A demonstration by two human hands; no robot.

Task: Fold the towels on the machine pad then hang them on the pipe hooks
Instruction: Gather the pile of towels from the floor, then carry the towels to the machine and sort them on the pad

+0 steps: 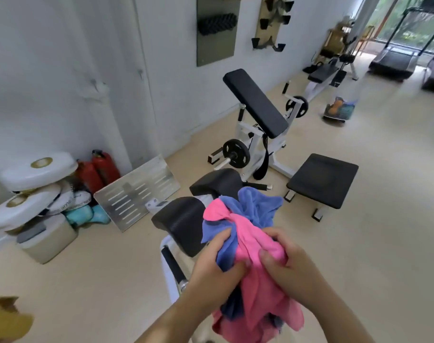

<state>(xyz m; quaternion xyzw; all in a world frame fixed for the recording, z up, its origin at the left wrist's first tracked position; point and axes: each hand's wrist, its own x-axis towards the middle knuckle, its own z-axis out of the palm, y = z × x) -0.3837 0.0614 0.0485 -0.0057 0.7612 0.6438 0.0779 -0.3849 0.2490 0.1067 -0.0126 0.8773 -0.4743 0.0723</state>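
Note:
A crumpled pink towel [255, 288] and a blue towel [258, 206] are bunched together in front of me, above a black machine pad [181, 224]. My left hand [216, 266] grips the bundle where blue meets pink. Beside it, my right hand [287, 263] clutches the pink towel. The blue towel spills up and over towards a second black pad [216, 181]. The pink one hangs down below my wrists. No pipe hooks are plainly visible.
A white machine frame with a black handle [172, 266] runs under my left arm. Ahead stand a preacher-curl bench [258, 105] with weight plates and a low black seat [322, 179]. White discs, red extinguishers [99, 169] and a metal plate [136, 194] line the left wall.

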